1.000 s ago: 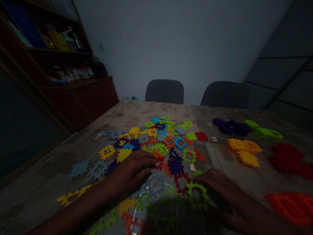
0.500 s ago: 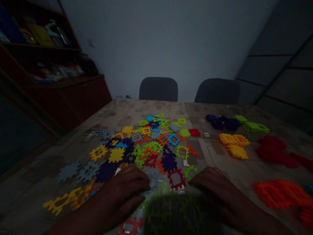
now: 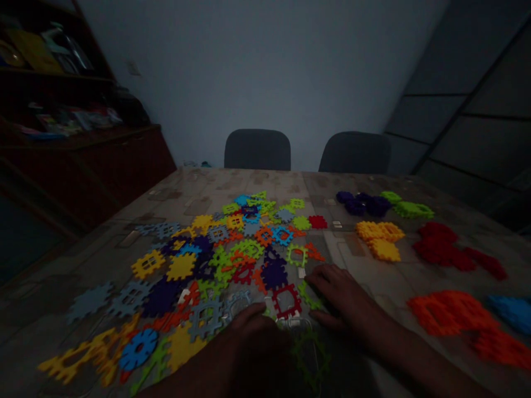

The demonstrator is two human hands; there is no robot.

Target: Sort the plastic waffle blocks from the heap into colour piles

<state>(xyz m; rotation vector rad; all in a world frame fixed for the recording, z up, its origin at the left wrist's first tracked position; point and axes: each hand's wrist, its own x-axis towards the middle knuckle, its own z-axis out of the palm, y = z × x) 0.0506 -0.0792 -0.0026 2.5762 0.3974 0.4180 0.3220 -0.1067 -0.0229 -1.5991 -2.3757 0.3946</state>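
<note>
Flat plastic interlocking pieces with notched edges lie in a colourful spread across the table. My right hand (image 3: 342,296) is at the near right of the spread, fingers and thumb closed around the edge of a light green notched piece (image 3: 309,297). My left hand (image 3: 261,334) is low over the near pieces, in deep shadow; most of its fingers are hidden. Between the hands lie a red square frame piece (image 3: 286,301) and a dim green piece (image 3: 311,354) in shadow. Left of my left hand are a grey window piece (image 3: 206,316) and a yellow piece (image 3: 182,345).
Sorted piles stand on the right of the table (image 3: 348,273): purple (image 3: 365,204), light green (image 3: 412,209), yellow (image 3: 379,239), red (image 3: 440,243), orange (image 3: 452,312) and blue (image 3: 512,312). Two dark chairs (image 3: 257,149) stand beyond the far edge. A shelf cabinet (image 3: 124,160) is at left.
The view has swung slightly right. My right hand has moved in to the light green piece, which now sits tilted at its fingers. My left hand has moved inward, uncovering the grey and yellow pieces.
</note>
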